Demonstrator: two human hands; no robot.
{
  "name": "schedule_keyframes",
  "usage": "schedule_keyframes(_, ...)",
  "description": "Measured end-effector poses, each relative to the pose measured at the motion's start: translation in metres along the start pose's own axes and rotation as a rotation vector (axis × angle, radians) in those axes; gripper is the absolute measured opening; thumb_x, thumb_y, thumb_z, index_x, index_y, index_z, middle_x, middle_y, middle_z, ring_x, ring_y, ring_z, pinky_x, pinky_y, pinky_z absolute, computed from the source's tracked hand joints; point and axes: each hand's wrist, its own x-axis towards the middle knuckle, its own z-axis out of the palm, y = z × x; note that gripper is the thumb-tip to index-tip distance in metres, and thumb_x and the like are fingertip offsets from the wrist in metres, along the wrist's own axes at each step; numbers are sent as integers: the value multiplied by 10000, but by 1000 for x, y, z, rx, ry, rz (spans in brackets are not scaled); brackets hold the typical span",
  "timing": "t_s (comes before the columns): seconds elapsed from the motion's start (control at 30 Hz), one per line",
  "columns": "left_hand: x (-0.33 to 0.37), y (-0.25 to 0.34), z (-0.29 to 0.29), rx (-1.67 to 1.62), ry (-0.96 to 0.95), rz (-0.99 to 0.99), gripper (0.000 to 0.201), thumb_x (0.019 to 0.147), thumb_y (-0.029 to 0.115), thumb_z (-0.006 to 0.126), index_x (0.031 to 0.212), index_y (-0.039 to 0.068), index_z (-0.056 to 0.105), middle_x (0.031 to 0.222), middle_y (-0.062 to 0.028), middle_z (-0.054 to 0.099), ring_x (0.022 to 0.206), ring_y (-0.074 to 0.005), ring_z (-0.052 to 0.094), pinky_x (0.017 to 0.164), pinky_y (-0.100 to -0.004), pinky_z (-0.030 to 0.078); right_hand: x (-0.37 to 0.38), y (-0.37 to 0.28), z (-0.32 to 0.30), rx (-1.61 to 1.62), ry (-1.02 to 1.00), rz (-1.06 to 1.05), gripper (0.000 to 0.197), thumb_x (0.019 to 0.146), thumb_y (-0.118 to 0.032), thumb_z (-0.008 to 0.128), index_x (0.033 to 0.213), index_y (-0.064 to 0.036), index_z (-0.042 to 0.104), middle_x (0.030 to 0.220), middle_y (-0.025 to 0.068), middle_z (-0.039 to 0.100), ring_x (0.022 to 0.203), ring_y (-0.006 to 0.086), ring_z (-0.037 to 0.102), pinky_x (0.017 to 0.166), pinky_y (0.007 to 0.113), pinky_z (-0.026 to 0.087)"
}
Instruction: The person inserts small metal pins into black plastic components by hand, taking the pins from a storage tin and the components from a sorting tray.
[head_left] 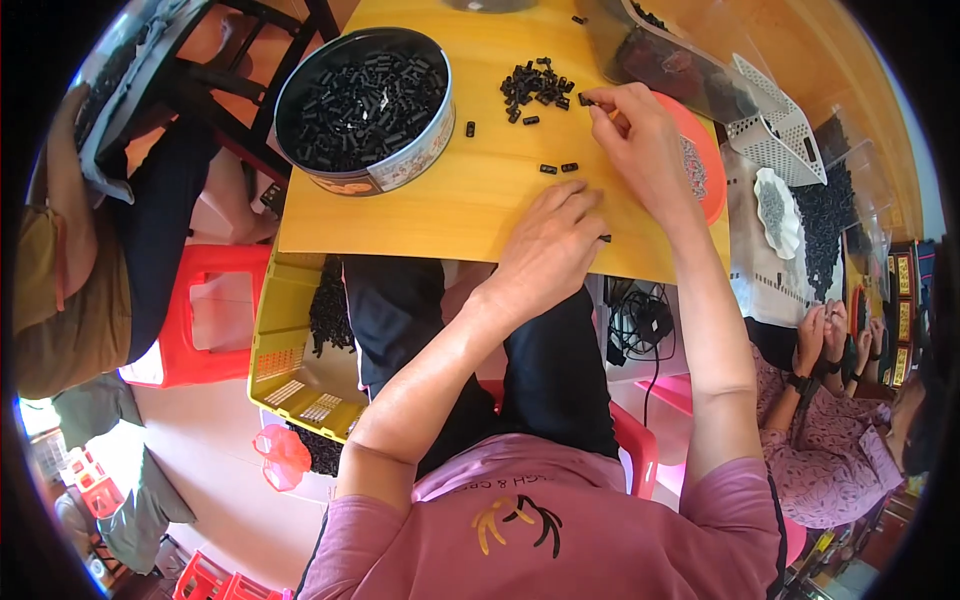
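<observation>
My right hand (637, 142) reaches over the table's right side. Its thumb and forefinger pinch a small black plastic piece (585, 99) at the edge of a loose pile of similar pieces (535, 85). Near the front edge, my left hand (553, 232) is curled low over the tabletop. Another small black plastic piece (605, 238) sticks out at its thumb side, and the fingers partly hide it. Two single pieces (558, 169) lie just beyond this hand. Partly behind my right forearm, a red-orange plate (713, 190) holds tiny silvery parts (694, 168).
A round tin (437, 150) full of black pieces stands on the yellow table (480, 220) at left. Clear bins (690, 75) and a white perforated basket (790, 150) stand at right. Co-workers (815, 440) sit at right and left. A yellow crate (290, 340) sits below.
</observation>
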Motion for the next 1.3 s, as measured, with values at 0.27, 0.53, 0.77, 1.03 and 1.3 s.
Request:
schedule_keyframes(0.27, 23, -7, 12, -64, -57, 34, 128, 818, 80, 637, 918, 2, 652, 1192, -159, 584, 1235, -366, 464, 1056, -446, 366, -23, -21, -21, 193, 63, 112, 149, 896, -77, 629, 1030, -19, 656, 860, 56, 583, 638, 126, 557, 584, 267, 450)
schedule_keyframes(0.53, 21, -22, -9, -49, -42, -2, 172, 853, 112, 646, 1000, 23, 640, 1264, -194, 552, 1253, -363, 455, 1053, -447, 369, -45, -12, -25, 335, 14, 223, 153, 932, -56, 600, 1072, -24, 654, 803, -24, 569, 629, 30, 476, 561, 200, 388)
schedule_keyframes(0.77, 10, -26, -19, -751, 117, -455, 174, 929, 79, 637, 1085, 5, 621, 1027, -26, 656, 972, -94, 596, 890, -256, 467, -57, -26, -17, 779, -92, 445, 166, 935, -88, 625, 1083, -23, 660, 769, -37, 594, 626, 31, 499, 573, 191, 407)
schedule_keyframes(1.03, 5, -28, -22, -970, 186, -493, 164, 909, 70, 658, 1060, 9, 648, 959, -8, 651, 908, -76, 591, 823, -239, 475, -60, -28, -16, 825, -183, 418, 177, 931, -128, 652, 1066, -15, 670, 742, -39, 592, 625, 32, 501, 577, 186, 404)
schedule_keyframes(1.3, 4, -29, -20, -978, 195, -473, 156, 891, 46, 674, 1040, 8, 647, 958, -9, 655, 907, -76, 596, 835, -241, 479, -59, -29, -14, 809, -205, 454, 151, 929, -115, 649, 1037, -11, 671, 750, -27, 609, 618, 32, 510, 569, 184, 403)
